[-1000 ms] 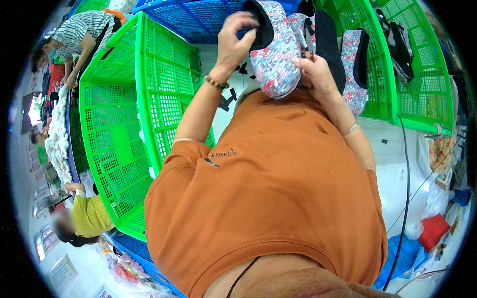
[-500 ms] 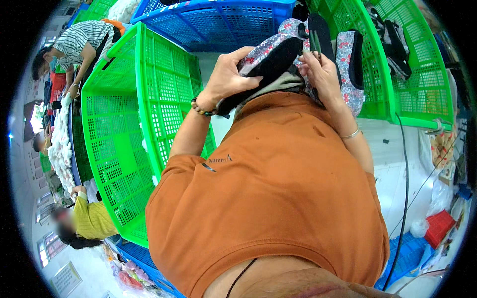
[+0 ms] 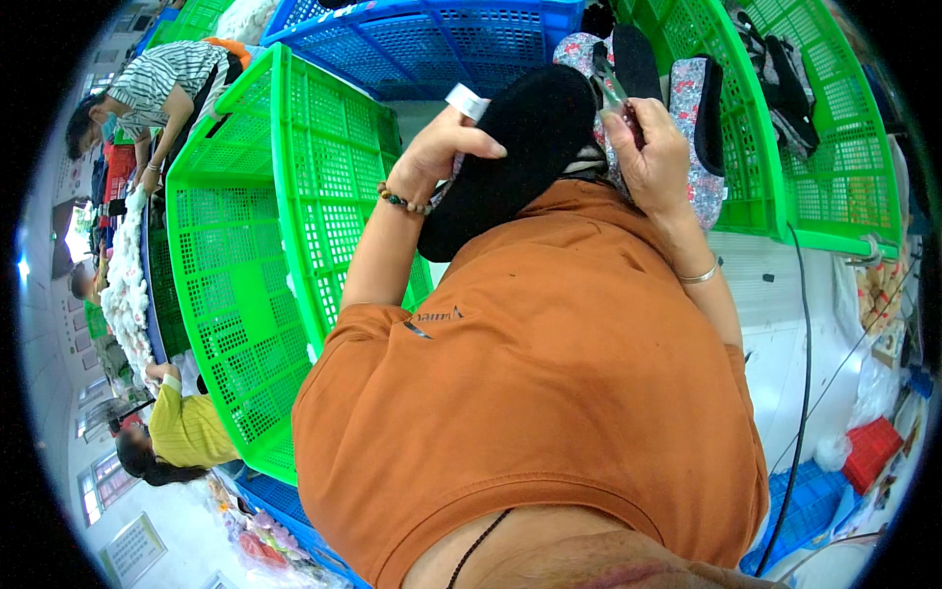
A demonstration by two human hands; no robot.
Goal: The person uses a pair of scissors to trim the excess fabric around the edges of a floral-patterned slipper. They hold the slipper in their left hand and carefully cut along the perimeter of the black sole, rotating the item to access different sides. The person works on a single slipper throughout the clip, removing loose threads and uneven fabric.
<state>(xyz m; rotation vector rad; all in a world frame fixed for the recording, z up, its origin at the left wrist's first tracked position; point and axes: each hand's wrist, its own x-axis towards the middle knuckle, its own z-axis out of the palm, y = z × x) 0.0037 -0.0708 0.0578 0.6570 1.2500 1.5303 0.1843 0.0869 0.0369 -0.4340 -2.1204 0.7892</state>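
Note:
I hold a slipper [image 3: 510, 157] with its black sole turned up toward me, close above my orange shirt. My left hand [image 3: 442, 152] grips its left side; a small white tag sticks up near my thumb. My right hand [image 3: 653, 147] is closed at the slipper's right edge and pinches a small metal tool [image 3: 610, 86]. More floral slippers with black soles [image 3: 692, 118] lie just beyond my right hand, inside a green crate.
An empty green plastic crate [image 3: 265, 245] stands tilted on my left, a blue crate [image 3: 422, 39] lies ahead, and green crates [image 3: 814, 147] with dark items are on the right. Other people work at the far left. A black cable [image 3: 805, 393] runs along the white table.
The slipper has been turned over, from its floral side to its black sole, and brought lower and closer to me. Both hands moved down with it.

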